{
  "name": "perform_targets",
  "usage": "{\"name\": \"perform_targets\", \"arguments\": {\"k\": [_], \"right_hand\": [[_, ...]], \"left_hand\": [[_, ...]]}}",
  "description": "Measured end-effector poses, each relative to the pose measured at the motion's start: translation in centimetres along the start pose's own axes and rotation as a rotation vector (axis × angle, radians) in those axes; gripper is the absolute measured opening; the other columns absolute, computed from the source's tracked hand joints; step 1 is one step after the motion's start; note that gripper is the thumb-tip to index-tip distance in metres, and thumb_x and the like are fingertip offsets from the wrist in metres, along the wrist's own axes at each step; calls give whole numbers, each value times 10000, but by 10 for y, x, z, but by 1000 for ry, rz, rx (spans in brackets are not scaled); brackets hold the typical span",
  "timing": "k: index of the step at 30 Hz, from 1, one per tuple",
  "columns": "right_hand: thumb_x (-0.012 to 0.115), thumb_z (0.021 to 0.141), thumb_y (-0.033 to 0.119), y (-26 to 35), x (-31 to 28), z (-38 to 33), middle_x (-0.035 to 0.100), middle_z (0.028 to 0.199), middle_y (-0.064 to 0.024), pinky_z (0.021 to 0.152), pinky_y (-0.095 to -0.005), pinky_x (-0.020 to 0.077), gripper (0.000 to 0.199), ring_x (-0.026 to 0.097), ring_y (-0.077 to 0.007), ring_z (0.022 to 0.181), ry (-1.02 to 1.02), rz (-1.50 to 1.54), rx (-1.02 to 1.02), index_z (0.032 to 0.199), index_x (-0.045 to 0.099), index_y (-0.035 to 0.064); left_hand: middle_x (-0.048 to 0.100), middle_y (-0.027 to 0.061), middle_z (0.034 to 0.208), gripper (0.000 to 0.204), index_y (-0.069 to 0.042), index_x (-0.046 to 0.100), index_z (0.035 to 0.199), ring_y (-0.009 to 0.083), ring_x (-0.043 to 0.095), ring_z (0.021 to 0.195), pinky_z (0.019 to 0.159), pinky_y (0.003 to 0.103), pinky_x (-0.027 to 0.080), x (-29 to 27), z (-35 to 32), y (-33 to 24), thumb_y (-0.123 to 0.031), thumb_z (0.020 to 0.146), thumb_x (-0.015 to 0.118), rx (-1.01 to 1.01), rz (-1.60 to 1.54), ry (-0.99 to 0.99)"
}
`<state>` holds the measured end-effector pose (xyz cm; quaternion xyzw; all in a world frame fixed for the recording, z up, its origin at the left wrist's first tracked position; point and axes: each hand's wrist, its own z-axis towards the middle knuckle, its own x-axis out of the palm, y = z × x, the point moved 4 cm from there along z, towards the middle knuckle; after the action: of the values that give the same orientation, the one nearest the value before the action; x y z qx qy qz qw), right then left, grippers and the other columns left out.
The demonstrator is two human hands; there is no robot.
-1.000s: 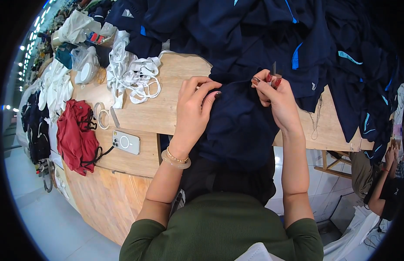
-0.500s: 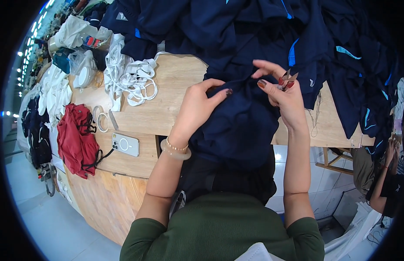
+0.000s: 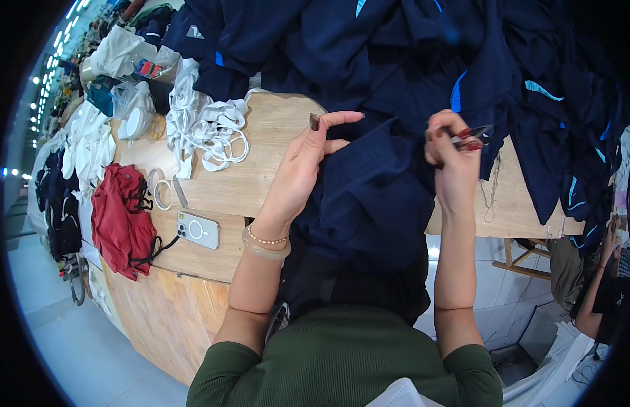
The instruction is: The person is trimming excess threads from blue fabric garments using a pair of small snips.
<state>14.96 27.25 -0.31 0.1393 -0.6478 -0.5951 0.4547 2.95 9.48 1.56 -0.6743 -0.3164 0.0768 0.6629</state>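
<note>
A dark navy garment [image 3: 369, 197] hangs over the front edge of the wooden table [image 3: 260, 163] in front of me. My left hand [image 3: 308, 163] rests on its left edge, fingers stretched out flat and pinching the cloth. My right hand [image 3: 454, 152] is held above the garment's right side, closed on small thread snips [image 3: 474, 132] with a dark blade pointing right. A big heap of navy clothes with blue stripes [image 3: 423, 54] covers the table's far side.
White elastic bands [image 3: 206, 125] lie at the left of the table, with a white phone [image 3: 198, 230], a red garment [image 3: 121, 220] and a bagged tape roll [image 3: 133, 119]. Another person [image 3: 603, 285] is at the lower right.
My hands have moved apart. The left hand slid left and flattened on the cloth; the right hand drew to the right with the snips.
</note>
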Motion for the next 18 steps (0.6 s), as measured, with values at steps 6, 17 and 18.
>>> {"name": "perform_targets", "arguments": {"k": [6,17,18], "right_hand": [[607,909,74,30,-4,-1,582,841,-22,498,-176,287,104,404,-26,552,-18,-292,-113,858,652,-5],[601,927,124,32,28,21,663,883,-60,724,-227,483,196,604,-111,810,40,-325,-54,791,625,-16],[600,934,165,41,24,26,651,823,-41,662,-208,451,207,572,-85,720,136,-419,95,824,636,-7]], "left_hand": [[695,147,1031,739,-38,419,1396,125,644,949,841,204,466,10,-6,-15,-591,995,136,38,263,21],[699,110,990,768,-40,358,1447,102,594,950,881,210,426,26,-8,-22,-620,980,169,72,290,81],[694,129,1020,848,-35,325,1461,113,620,989,876,195,442,27,-7,-21,-676,947,114,66,246,88]]}}
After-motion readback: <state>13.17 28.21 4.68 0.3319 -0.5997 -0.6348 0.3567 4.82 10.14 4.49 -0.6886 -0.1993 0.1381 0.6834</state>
